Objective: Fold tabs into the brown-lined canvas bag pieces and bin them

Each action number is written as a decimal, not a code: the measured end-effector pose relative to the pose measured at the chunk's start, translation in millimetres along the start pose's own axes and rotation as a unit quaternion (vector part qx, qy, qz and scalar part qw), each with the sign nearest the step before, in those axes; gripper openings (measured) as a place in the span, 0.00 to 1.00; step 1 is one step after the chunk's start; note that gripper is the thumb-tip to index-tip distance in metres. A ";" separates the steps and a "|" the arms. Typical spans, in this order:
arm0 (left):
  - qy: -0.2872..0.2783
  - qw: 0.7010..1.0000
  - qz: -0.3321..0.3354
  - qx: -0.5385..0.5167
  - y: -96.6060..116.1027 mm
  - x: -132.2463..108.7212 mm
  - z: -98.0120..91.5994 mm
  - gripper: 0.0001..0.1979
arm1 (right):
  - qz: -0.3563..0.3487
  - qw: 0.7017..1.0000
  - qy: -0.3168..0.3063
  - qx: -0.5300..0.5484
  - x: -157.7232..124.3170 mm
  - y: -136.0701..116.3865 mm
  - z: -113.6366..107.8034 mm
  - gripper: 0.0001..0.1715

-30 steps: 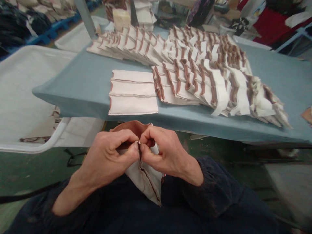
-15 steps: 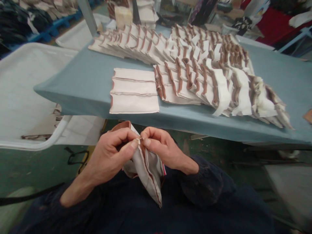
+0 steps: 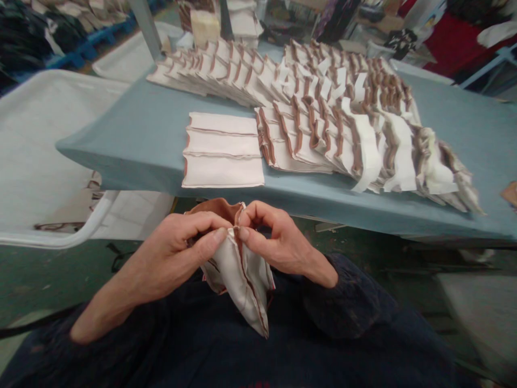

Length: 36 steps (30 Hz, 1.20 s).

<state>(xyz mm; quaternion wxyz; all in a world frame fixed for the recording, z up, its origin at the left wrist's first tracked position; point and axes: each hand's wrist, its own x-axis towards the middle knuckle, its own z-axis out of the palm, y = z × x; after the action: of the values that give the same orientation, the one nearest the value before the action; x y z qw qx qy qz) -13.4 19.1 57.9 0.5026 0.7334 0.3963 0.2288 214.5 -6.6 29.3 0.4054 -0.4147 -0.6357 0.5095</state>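
Over my lap I hold a small cream cloth pouch (image 3: 242, 280) with a brown lining and brown seam. My left hand (image 3: 181, 253) pinches its top edge from the left, thumb and fingers closed on the cloth. From the right, my right hand (image 3: 274, 242) pinches the same edge, and the two thumbs almost touch. The pouch's lower corner hangs down onto my dark clothing. Just beyond my hands, near the front edge of the blue-grey table (image 3: 137, 140), lies a flat stack of three finished cream pieces (image 3: 222, 151).
Long overlapping rows of cream-and-brown cloth pieces (image 3: 343, 118) cover the table's middle and right. A white plastic tub (image 3: 44, 156) stands at the left, below table level. Green floor shows under the table. Dark garments and red cloth lie in the background.
Both hands have stayed closed on the pouch and worked its top edge; the brown lining shows again above my fingers. The lower corner hangs in the same place.
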 end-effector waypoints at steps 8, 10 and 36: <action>-0.027 0.999 0.017 -0.017 15.7 6.7 -2.3 0.16 | -0.136 0.980 0.037 -0.138 2.6 -10.2 -10.2 0.05; -0.035 0.999 0.029 -0.014 18.7 8.5 -5.1 0.17 | -0.179 0.972 0.011 -0.149 6.7 -14.3 -14.2 0.07; -0.038 0.997 0.060 0.024 0.3 13.1 -9.0 0.15 | -0.124 0.969 -0.043 -0.211 9.2 -14.4 -8.8 0.06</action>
<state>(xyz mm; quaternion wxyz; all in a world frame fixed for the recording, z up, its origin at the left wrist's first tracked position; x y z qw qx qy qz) -12.3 34.6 60.8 0.4852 0.7756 0.3376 0.2213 218.1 2.8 45.6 0.3406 -0.3864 -0.7924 0.3269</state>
